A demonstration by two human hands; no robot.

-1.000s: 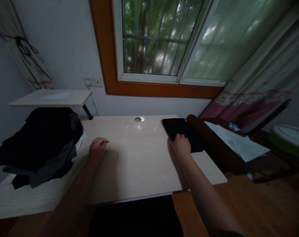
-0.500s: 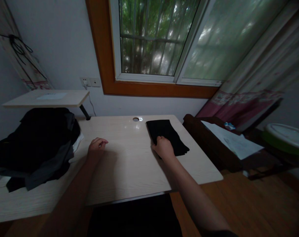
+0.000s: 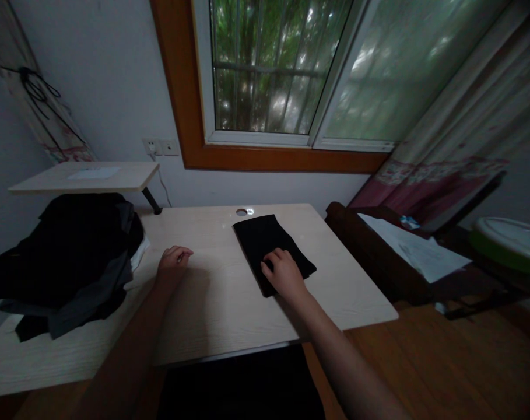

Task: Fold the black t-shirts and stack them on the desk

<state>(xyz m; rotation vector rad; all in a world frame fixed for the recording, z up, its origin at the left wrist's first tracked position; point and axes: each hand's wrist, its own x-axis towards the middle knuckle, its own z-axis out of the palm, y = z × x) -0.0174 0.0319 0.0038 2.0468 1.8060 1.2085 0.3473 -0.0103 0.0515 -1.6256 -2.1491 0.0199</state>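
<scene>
A flat, folded black cloth (image 3: 261, 236) lies at a slant on the pale wooden desk (image 3: 230, 315), probably a garment, though its kind does not show. On top of its near part rests my right hand (image 3: 284, 274), fingers bent, with a gap between thumb and forefinger. My left hand (image 3: 174, 259) is over the desk further left, apart from the cloth. Its fingers are curled in together, and nothing shows in them. Beyond it to the left sits a rumpled heap of dark clothes (image 3: 72, 251), black and grey, with a bit of white at its right side.
A raised shelf (image 3: 41, 179) stands over the back of the heap, a paper lying on it. The desk has a round cable hole (image 3: 241, 213) near its back edge. Right of the desk are a brown padded seat (image 3: 378, 262) with a white sheet and a green-sided round container (image 3: 505, 245).
The folded black cloth has moved left and turned slightly, with my right hand on it. My right thumb has shifted from the cloth's left edge onto its top. My left hand has hardly moved.
</scene>
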